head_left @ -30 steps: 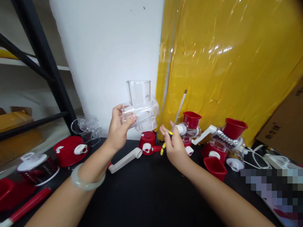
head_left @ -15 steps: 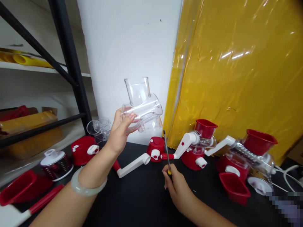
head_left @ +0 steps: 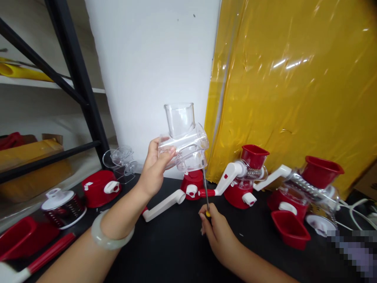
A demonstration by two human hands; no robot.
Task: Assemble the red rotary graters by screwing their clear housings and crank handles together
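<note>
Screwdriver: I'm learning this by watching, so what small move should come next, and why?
Probably hold the clear housing steady and ease the screwdriver slightly toward its base. The left hand grips the housing's side, the right hand points the screwdriver upward, and its tip overlaps the base's right side in view, though contact is unclear.

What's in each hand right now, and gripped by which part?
The left hand holds the clear plastic housing by its left end, thumb in front. The right hand holds the screwdriver by its handle end, mostly hidden in the grip.
</note>
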